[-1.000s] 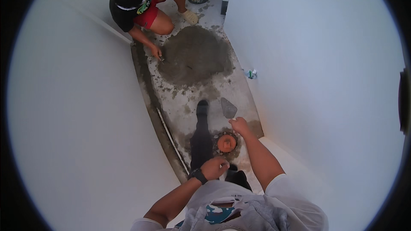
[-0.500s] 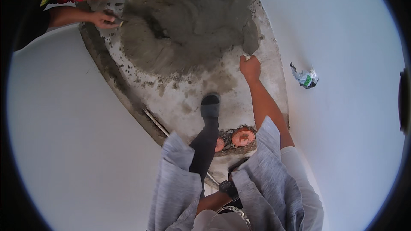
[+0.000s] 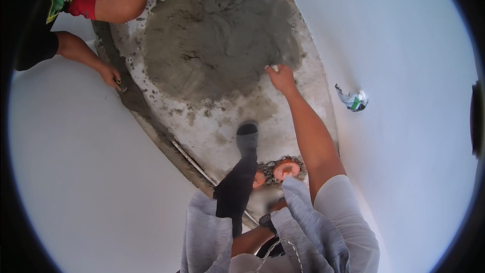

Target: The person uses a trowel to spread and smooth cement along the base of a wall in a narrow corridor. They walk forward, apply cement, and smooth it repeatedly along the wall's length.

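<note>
My right hand (image 3: 281, 78) is closed on the pale handle of a trowel (image 3: 273, 67) at the near right edge of a broad patch of wet grey mortar (image 3: 217, 35). The blade cannot be told apart from the mortar. Low in the view, my left hand (image 3: 276, 205) is a dark blur beside my grey shirt, with a black watch (image 3: 268, 220) at its wrist; its fingers do not show. At the left, a co-worker's hand (image 3: 110, 76) holds a small tool (image 3: 120, 86) against a mortar-filled strip (image 3: 136, 101) along the wall.
Two orange round pipe caps (image 3: 286, 170) sit in gravel near my feet. A thin white pipe (image 3: 194, 163) lies along the left strip. My sock-covered foot (image 3: 247, 136) stands on the concrete floor (image 3: 212, 136). Torn silvery wrapping (image 3: 353, 98) sticks out of the right wall.
My right hand has moved left with the trowel along the mortar's near edge. The co-worker's hand has shifted from the mortar patch down to the left strip.
</note>
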### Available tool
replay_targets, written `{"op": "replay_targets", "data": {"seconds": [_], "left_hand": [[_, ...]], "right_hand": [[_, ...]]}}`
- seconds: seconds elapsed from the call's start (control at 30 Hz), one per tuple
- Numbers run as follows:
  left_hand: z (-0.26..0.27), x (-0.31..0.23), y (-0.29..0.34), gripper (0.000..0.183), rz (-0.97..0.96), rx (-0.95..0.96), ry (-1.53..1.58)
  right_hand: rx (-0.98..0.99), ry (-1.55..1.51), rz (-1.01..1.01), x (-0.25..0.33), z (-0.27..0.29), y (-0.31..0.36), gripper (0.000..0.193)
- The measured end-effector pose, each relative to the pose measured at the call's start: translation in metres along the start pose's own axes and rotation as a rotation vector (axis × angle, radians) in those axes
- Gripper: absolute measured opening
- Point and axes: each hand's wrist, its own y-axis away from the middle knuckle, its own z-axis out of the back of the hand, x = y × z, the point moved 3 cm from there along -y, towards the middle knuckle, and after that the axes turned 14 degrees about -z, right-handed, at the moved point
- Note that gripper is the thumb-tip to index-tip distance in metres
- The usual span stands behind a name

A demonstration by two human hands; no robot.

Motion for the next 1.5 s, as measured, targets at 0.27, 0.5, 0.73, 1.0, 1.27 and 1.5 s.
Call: {"op": "replay_targets", "data": {"seconds": [0.27, 0.5, 0.73, 1.0, 1.27, 1.5], "left_hand": [[0.017, -0.013, -0.001, 0.032, -0.114, -0.045, 0.047], [0.107, -0.028, 0.124, 0.022, -0.304, -0.385, 0.227], [-0.040, 0.061, 0.444, 0.021, -0.243, -1.406, 0.379], [-0.516, 0.253, 0.566, 0.027, -0.047, -1.731, 1.295], [-0.791, 0.319, 0.485, 0.042, 0.117, -1.813, 1.756], [-0.946, 0.320, 0.465, 0.046, 0.035, -1.863, 1.904]], "right_hand": [[0.323, -0.203, -0.212, 0.049, 0.038, 0.059, 0.039], [0.349, -0.207, -0.102, 0.098, 0.109, 0.182, 0.036], [0.360, -0.171, 0.056, 0.140, 0.201, 0.361, 0.036], [0.470, 0.042, 0.210, 0.119, 0.270, 0.603, 0.034], [0.685, 0.294, 0.220, -0.002, 0.271, 0.838, 0.031], [0.934, 0.476, 0.226, -0.192, 0.253, 1.017, 0.029]]}}
